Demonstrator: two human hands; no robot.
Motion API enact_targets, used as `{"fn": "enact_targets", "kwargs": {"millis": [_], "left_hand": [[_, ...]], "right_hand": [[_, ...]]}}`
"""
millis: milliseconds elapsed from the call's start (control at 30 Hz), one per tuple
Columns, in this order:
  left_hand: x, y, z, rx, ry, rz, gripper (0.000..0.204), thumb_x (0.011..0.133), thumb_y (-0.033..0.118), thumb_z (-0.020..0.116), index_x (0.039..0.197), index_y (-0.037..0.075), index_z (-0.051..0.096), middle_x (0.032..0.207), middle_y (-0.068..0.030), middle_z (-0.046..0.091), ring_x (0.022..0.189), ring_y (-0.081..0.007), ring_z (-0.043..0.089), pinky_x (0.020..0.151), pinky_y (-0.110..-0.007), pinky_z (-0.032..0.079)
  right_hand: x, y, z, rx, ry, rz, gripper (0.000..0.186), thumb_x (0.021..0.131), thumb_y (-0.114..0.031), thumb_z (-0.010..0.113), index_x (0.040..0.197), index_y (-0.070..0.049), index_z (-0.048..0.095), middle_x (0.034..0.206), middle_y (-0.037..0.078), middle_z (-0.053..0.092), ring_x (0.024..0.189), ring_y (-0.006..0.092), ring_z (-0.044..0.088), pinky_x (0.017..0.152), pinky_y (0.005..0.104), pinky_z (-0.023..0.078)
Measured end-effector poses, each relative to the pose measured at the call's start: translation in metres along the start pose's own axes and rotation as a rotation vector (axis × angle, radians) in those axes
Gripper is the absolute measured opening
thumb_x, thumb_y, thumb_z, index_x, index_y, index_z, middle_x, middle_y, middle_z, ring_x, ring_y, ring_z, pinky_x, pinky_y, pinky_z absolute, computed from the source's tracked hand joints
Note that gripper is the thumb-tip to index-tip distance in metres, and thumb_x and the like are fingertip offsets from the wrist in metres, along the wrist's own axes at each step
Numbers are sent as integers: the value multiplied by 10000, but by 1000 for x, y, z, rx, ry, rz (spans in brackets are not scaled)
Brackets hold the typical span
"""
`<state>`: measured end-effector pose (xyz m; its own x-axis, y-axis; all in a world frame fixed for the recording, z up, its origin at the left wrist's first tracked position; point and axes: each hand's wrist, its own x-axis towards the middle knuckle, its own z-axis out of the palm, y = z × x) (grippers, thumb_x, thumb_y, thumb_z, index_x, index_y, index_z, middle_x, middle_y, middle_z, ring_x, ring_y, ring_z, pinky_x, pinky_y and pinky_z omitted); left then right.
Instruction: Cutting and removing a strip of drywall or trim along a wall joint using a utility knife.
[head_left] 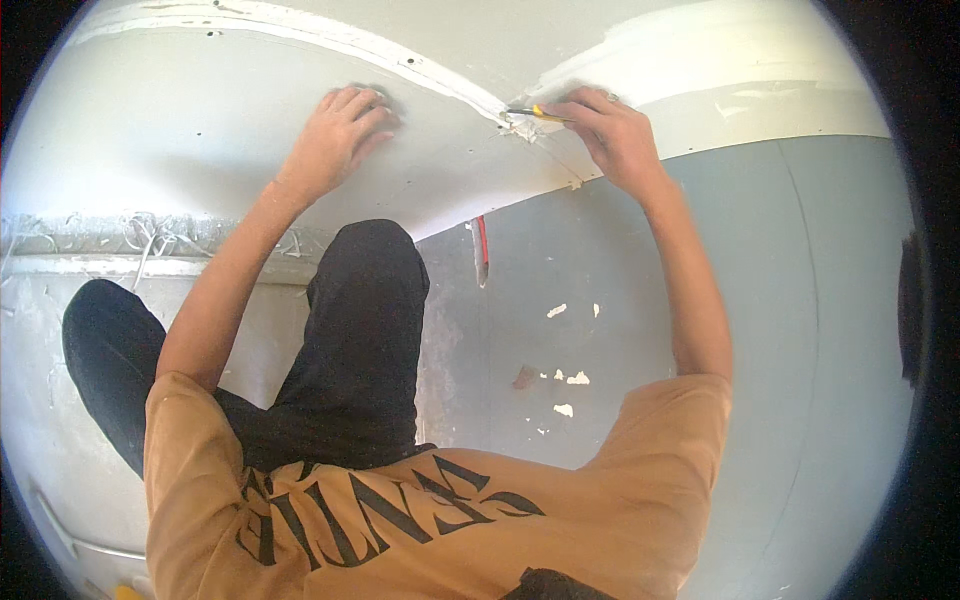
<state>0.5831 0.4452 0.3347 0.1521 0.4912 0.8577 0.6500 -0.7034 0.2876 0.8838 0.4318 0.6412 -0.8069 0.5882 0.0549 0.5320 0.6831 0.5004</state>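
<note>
While letters mark the shirt, right hand clamps yellow tool; left hand—unclenched.

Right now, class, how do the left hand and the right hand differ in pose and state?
The right hand holds a yellow and black tool; no tool shows in the left hand.
The right hand's fingers point left, while the left hand's fingers point up and right, loosely bent.
The right hand is beside the rough patch; the left hand is farther from it, before the smooth board.
Both are ungloved.
</note>
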Motion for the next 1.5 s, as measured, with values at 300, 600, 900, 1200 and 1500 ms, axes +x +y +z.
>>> {"fn": "enact_targets", "kwargs": {"millis": [300,600,900,1200,1500], "left_hand": [[1,-2,5,2,17,17,295,985,199,801,1232,61,716,1334,-131,672,1298,-329,620,1113,-476,503],[-1,-14,-12,-60,8,-10,316,991,188,793,1260,43,714,1364,-140,668,1315,-360,611,1106,-473,534],[-5,-13,-5,-31,-12,-65,348,1017,250,774,1297,54,712,1366,-134,670,1316,-365,608,1156,-512,498],[-4,-12,-12,9,-2,-46,345,1011,225,776,1298,46,705,1366,-138,669,1313,-360,614,1146,-488,510],[-5,-13,-18,-73,-36,-52,354,1015,230,775,1298,31,698,1383,-152,663,1331,-359,612,1165,-481,516]], "right_hand": [[5,-5,14,-254,-22,-43,489,927,-18,729,1306,-319,800,1175,-54,735,1053,198,743,868,360,644],[-10,17,-3,-253,-141,-120,462,952,-22,714,1327,-279,798,1221,-50,749,1033,218,742,854,371,640],[-2,-6,0,-43,-42,29,381,980,-66,715,1298,-263,788,1258,-18,745,1029,219,746,850,384,634],[5,2,3,-129,-92,-5,412,947,-21,718,1269,-262,806,1276,-36,754,1069,209,759,890,372,645],[-1,-1,-8,38,-84,112,384,963,-26,717,1272,-237,806,1240,-27,746,1045,233,740,900,399,636]]}}
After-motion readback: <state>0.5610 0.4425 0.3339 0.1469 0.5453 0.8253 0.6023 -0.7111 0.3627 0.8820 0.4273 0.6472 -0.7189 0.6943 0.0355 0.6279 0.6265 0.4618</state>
